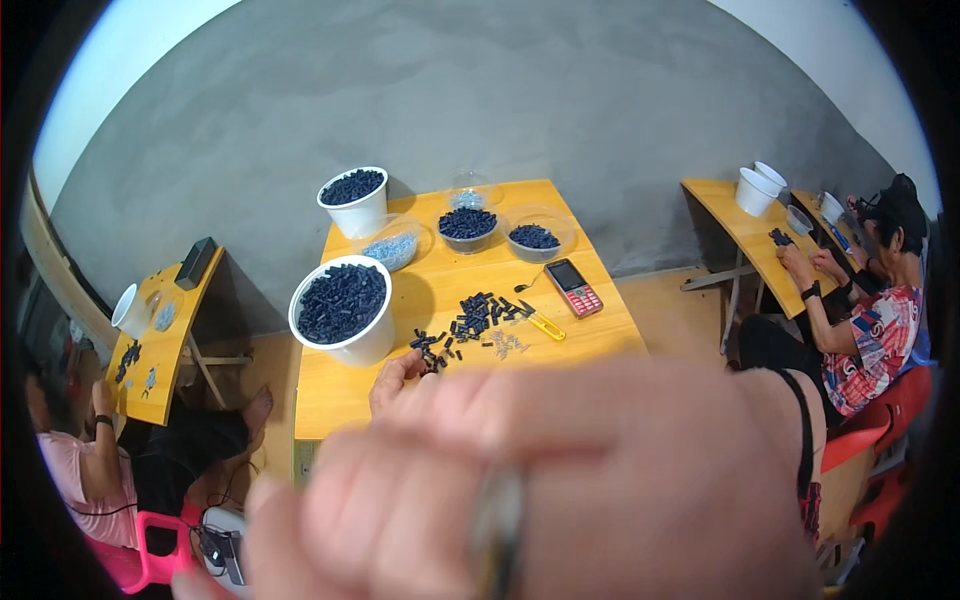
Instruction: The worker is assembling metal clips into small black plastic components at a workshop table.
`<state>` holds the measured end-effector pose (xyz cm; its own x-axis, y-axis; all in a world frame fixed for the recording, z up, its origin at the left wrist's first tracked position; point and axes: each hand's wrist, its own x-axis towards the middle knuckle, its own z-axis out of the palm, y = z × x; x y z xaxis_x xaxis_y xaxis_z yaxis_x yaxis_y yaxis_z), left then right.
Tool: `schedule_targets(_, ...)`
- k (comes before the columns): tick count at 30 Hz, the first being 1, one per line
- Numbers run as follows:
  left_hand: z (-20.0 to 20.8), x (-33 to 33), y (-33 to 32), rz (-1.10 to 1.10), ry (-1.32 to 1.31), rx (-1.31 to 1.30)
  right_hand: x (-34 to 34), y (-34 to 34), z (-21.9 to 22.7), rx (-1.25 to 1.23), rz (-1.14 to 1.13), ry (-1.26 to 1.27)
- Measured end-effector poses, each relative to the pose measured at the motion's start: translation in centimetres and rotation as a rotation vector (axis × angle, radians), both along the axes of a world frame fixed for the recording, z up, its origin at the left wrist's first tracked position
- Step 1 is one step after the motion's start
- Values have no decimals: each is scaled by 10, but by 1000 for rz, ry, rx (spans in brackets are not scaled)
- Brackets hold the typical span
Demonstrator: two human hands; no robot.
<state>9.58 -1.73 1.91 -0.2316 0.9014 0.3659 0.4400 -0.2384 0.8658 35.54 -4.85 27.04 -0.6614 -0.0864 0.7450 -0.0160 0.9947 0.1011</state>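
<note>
My right hand (560,470) is raised very close in front of the view, large and blurred, with a ring on one finger. Its fingers bend toward the lower left, and whether they hold anything is unclear. Behind it, my left hand (392,380) rests low over the wooden table (340,400), mostly covered. Its visible fingers are bent together beside loose short black cylindrical pieces (478,316); what they grip is hidden. Right of the pile lie small clear pieces (508,343), a yellow utility knife (546,325) and a red keypad phone (573,288).
Two white buckets (372,346) (362,217) of black pieces stand at the table's left. Clear bowls (468,240) (535,250) hold black pieces; another bowl (392,262) holds pale bluish bits. People sit at side tables (160,375) (745,225). A grey wall (500,110) rises behind.
</note>
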Motion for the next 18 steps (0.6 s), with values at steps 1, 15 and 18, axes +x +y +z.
schedule_targets(1, 1, 4, 1, -5, -40, -13, 47, -32, -18, 13, -13, -14)
schedule_targets(15, -36, 4, 7, 10, -249, 43, -76, -13, 7, 54, 110, -219)
schedule_targets(18, -40, 3, 14, -8, -266, 58, -86, -11, 11, 69, 51, -250)
